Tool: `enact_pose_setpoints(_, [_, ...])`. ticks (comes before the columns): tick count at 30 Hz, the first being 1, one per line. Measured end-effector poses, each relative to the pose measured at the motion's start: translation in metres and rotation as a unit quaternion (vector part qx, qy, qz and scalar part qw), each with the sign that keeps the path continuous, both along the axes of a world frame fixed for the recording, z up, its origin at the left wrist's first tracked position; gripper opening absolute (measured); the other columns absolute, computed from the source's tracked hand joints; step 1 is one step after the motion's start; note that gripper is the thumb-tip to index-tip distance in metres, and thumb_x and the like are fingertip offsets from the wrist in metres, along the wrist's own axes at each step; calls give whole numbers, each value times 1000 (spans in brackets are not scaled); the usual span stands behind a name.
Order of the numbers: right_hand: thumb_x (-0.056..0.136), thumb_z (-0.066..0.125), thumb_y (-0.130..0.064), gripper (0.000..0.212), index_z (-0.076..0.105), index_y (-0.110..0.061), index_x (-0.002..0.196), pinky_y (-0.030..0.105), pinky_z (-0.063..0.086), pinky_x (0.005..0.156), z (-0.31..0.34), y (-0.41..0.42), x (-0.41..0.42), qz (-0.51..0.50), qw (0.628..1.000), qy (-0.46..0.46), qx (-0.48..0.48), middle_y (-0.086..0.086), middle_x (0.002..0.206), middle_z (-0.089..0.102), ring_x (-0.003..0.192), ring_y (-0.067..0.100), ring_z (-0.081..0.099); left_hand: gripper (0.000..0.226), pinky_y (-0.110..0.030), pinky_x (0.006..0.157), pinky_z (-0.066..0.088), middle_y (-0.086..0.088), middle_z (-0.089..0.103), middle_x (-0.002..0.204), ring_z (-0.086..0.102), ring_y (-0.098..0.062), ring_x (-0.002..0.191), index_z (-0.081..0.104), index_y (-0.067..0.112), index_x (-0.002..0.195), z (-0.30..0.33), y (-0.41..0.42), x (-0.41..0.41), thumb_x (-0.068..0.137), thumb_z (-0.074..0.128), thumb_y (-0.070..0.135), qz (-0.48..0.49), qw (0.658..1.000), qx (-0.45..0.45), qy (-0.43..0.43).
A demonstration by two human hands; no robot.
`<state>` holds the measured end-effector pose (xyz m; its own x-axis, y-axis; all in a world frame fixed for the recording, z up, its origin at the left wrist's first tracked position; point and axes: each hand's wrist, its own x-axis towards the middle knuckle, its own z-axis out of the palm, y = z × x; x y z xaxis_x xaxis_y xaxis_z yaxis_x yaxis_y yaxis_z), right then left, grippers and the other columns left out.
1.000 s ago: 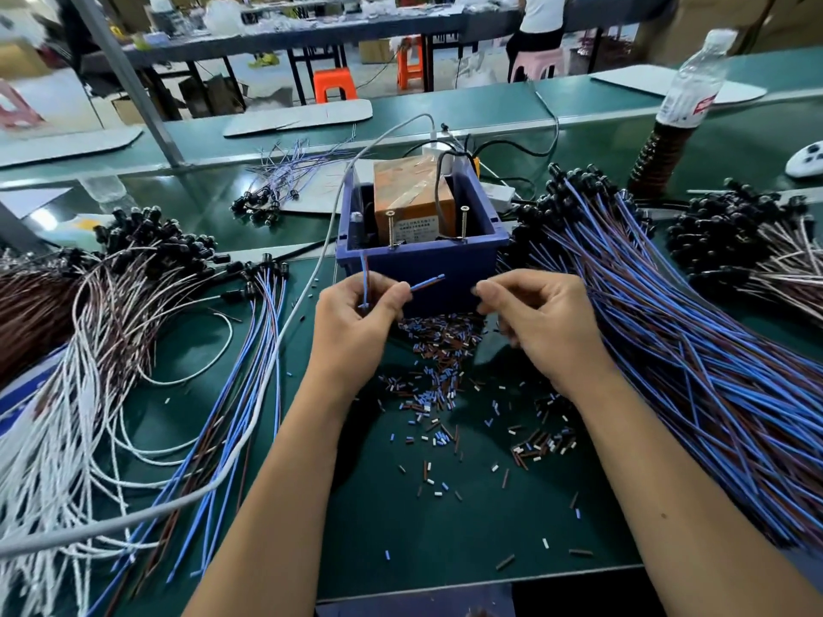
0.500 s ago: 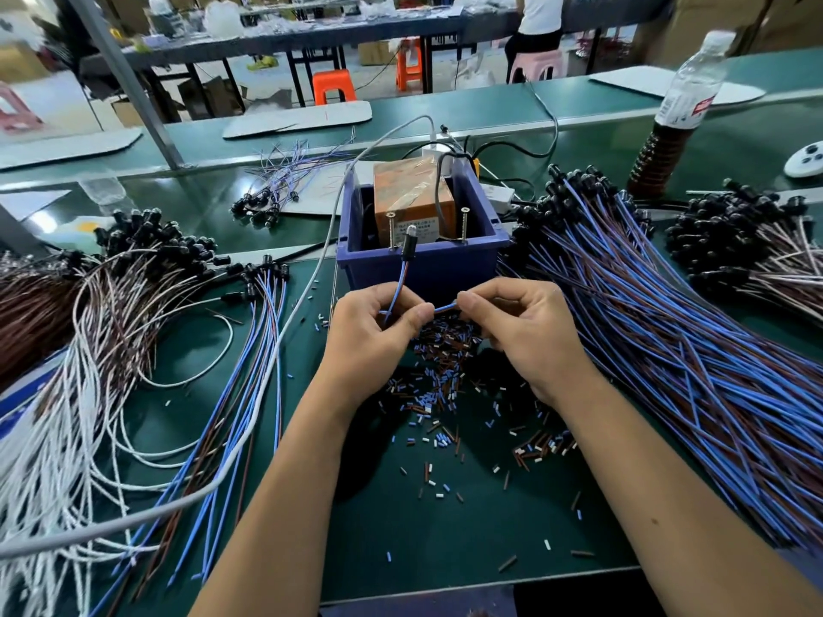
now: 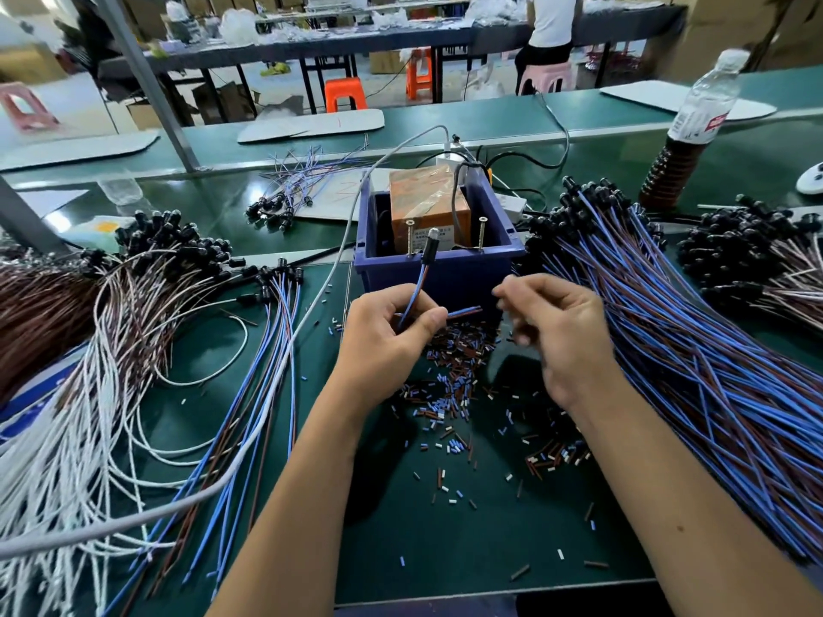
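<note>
One blue-and-brown lead (image 3: 416, 285) is folded in the left hand (image 3: 387, 345), just in front of the blue bin (image 3: 465, 273). One leg rises out of the fist, steeply upright and leaning slightly right. It ends in a black cap (image 3: 428, 251) with a pale tip, which stands against the bin's near rim. The other leg, the cut ends (image 3: 465, 311), sticks out from between thumb and forefinger, almost level, pointing right along the bin's front wall. Thumb and curled fingers pinch the lead at its bend, so both legs lie outside the grip. The right hand (image 3: 556, 340) hovers before the bin's right corner, apart from those ends, fingertips drawn together. It is blurred, so I cannot tell whether they hold anything. Insulation snippets (image 3: 454, 376) are heaped at the bin's foot.
</note>
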<state>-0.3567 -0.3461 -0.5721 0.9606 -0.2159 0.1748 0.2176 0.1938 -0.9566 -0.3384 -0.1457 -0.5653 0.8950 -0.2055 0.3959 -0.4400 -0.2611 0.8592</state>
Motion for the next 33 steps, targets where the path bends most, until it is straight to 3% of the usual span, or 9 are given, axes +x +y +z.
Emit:
enact_pose_setpoints(3, [94, 74, -16, 18, 82, -23, 80, 20, 38, 45, -1, -5, 3, -29, 1000, 12, 0, -1, 72, 71, 56, 9, 50, 18, -18, 57, 36, 14, 56, 60, 46, -4, 57, 69, 16, 74, -1, -2, 0, 91, 69, 22, 42, 997, -57, -14])
enact_pose_setpoints(6, [91, 78, -19, 9, 83, -27, 92, 20, 38, 44, -6, 16, -1, 37, 998, -3, -50, -2, 75, 72, 56, 7, 51, 16, -17, 60, 41, 13, 63, 64, 54, -2, 60, 72, 13, 78, -2, -14, -2, 93, 71, 17, 79, 994, -62, -48])
enact_pose_setpoints(12, [83, 79, -21, 6, 81, -16, 86, 17, 33, 38, -2, 37, -2, 60, 997, -9, 52, -2, 62, 65, 48, 6, 45, 15, -27, 65, 54, 5, 72, 70, 68, -7, 66, 75, 12, 80, -7, -22, -3, 94, 73, 15, 75, 994, -59, -56])
enact_pose_setpoints(17, [84, 77, -23, 9, 80, -15, 86, 19, 35, 37, -2, 33, -1, 37, 998, -45, 39, -2, 58, 63, 43, 8, 44, 13, -37, 63, 55, 6, 72, 76, 70, -16, 69, 73, 12, 88, -6, -27, -10, 99, 69, 17, 115, 978, -39, -167])
enact_pose_setpoints(19, [87, 75, -26, 7, 79, -21, 83, 22, 37, 40, -1, 31, 0, 40, 997, -57, 44, 3, 66, 66, 49, 11, 49, 19, -40, 55, 48, 2, 69, 73, 63, -19, 62, 71, 10, 88, -7, -27, -10, 101, 66, 22, 173, 962, -35, -207])
enact_pose_setpoints(21, [94, 70, -28, 10, 75, -26, 85, 23, 41, 41, -1, 28, 1, 66, 994, -66, 51, 9, 89, 76, 57, 14, 58, 22, -42, 52, 44, -1, 67, 71, 59, -24, 59, 68, 10, 86, -7, -25, -8, 102, 64, 24, 246, 941, -57, -227])
enact_pose_setpoints(24, [104, 62, -22, 11, 67, -21, 94, 24, 44, 43, -2, 25, 2, 80, 993, -78, 49, 17, 101, 78, 61, 18, 63, 14, -31, 63, 51, 4, 69, 72, 65, -15, 65, 68, 10, 91, -5, -22, -7, 103, 64, 18, 295, 923, -110, -223])
enact_pose_setpoints(28, [102, 67, -16, 9, 64, -9, 102, 26, 44, 46, -1, 26, 7, 2, 995, -99, 5, 14, 82, 76, 54, 18, 58, 9, -13, 69, 44, 6, 73, 73, 68, -8, 69, 72, 14, 105, -3, -23, -5, 102, 65, 18, 322, 919, -159, -161])
enact_pose_setpoints(33, [100, 70, -17, 6, 72, -16, 93, 24, 51, 56, 1, 23, 13, -159, 967, -132, -149, 1, 72, 74, 56, 10, 63, 15, -17, 68, 49, 5, 75, 73, 69, -11, 70, 76, 13, 110, -3, -21, -1, 102, 64, 18, 317, 923, -177, -130])
